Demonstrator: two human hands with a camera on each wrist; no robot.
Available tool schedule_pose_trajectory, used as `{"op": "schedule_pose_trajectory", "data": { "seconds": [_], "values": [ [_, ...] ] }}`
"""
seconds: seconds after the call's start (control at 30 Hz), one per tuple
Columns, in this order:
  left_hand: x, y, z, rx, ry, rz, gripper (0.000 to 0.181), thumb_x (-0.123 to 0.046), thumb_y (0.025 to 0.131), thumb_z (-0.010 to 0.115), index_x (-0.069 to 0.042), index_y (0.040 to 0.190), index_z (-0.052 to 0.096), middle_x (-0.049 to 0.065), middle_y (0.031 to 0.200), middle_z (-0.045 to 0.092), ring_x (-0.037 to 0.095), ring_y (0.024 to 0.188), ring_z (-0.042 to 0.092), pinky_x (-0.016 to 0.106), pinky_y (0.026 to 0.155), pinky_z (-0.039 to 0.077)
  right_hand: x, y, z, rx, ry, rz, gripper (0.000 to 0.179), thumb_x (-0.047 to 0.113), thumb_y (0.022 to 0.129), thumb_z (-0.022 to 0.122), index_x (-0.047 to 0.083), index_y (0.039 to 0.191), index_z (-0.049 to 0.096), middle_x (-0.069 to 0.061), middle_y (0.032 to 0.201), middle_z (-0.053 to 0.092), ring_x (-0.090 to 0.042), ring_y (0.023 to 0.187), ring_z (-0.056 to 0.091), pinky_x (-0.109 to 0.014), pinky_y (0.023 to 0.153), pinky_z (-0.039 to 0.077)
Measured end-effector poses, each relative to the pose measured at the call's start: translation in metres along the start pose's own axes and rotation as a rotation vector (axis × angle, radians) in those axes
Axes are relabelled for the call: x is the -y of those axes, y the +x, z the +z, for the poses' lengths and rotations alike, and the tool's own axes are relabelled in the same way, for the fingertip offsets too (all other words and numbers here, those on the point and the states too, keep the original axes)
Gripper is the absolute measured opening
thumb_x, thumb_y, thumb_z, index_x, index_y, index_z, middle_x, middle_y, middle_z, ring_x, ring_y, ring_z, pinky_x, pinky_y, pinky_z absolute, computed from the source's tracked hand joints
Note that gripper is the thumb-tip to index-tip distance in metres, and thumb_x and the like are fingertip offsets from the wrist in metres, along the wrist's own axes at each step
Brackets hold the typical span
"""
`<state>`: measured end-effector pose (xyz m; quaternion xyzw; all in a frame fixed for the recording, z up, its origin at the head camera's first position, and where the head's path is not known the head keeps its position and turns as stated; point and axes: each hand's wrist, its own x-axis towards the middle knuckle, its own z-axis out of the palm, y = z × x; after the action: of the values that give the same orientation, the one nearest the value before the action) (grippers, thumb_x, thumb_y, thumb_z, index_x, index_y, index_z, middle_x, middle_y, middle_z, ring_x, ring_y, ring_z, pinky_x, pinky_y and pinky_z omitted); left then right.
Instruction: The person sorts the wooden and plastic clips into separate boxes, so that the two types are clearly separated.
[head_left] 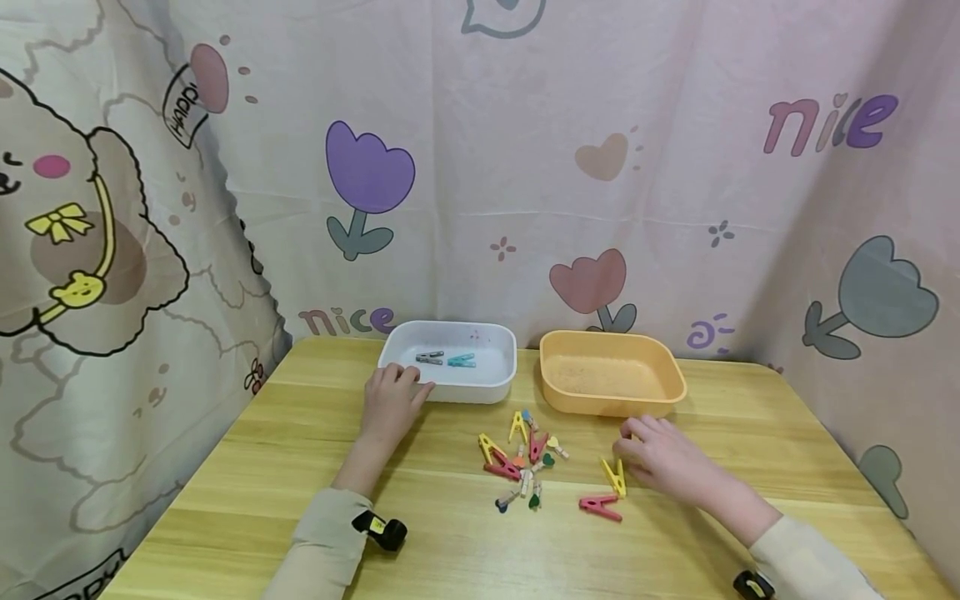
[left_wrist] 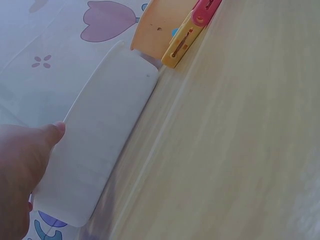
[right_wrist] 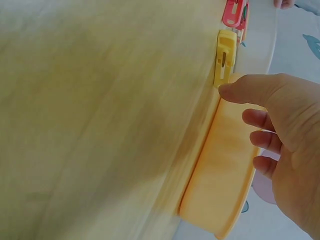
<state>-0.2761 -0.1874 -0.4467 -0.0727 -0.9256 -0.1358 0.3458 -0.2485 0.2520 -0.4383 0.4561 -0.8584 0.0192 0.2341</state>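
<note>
My left hand (head_left: 390, 402) grips the front left corner of a white plastic basin (head_left: 472, 393), its thumb on the rim in the left wrist view. A grey clothespin (head_left: 430, 357) and a teal clothespin (head_left: 461, 361) lie inside this basin. My right hand (head_left: 658, 457) is in front of a yellow-orange basin (head_left: 600, 407), fingers loosely bent and holding nothing. Beside its fingertips is a yellow clothespin (head_left: 614, 478), with a red clothespin (head_left: 600, 507) just nearer to me. The right wrist view shows the thumb tip overlapping a yellow clothespin (right_wrist: 225, 57).
Between the hands lies a loose group of several clothespins, among them a yellow one (head_left: 491, 448), a red one (head_left: 503, 466) and small wooden ones with coloured shapes. They lie on the wooden table (head_left: 247, 492), which backs onto a patterned curtain (head_left: 480, 167).
</note>
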Motion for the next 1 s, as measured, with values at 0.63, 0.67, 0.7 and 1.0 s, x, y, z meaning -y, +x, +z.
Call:
{"op": "schedule_pose_trajectory", "data": {
  "seconds": [0.63,0.67,0.7,1.0],
  "values": [
    [0.001,-0.001,0.003,-0.043,-0.002,0.018,0.029,-0.032,0.083,0.076,-0.008,0.095,0.066,0.011,0.089,0.058,0.032,0.086,0.055,0.046,0.077,0.047,0.003,-0.002,0.008,0.019,-0.005,-0.004,0.026,0.012,0.068,0.081,0.022,0.088,0.066,0.006,0.096,0.055,-0.014,0.089,0.050,-0.035,0.074,0.043],
    [0.001,-0.001,0.003,-0.032,-0.001,0.011,0.030,-0.033,0.083,0.076,-0.008,0.096,0.066,0.011,0.090,0.058,0.032,0.086,0.055,0.046,0.078,0.047,0.003,-0.002,0.008,0.026,-0.004,0.002,0.026,0.012,0.069,0.081,0.022,0.088,0.066,0.006,0.096,0.055,-0.014,0.089,0.050,-0.035,0.074,0.043],
    [0.001,-0.001,0.003,-0.018,0.000,0.004,0.030,-0.034,0.084,0.076,-0.008,0.096,0.066,0.011,0.090,0.058,0.032,0.087,0.055,0.046,0.079,0.047,0.003,-0.002,0.008,0.031,-0.002,0.006,0.025,0.012,0.069,0.081,0.022,0.087,0.066,0.006,0.096,0.055,-0.014,0.089,0.050,-0.035,0.074,0.043],
    [0.000,0.000,0.000,0.012,0.001,-0.010,0.030,-0.035,0.086,0.074,-0.008,0.098,0.066,0.011,0.092,0.059,0.032,0.089,0.056,0.046,0.080,0.047,0.003,-0.002,0.011,0.019,0.005,0.018,0.024,0.012,0.070,0.082,0.023,0.084,0.066,0.006,0.096,0.055,-0.014,0.089,0.050,-0.034,0.074,0.043]
  ]
}}
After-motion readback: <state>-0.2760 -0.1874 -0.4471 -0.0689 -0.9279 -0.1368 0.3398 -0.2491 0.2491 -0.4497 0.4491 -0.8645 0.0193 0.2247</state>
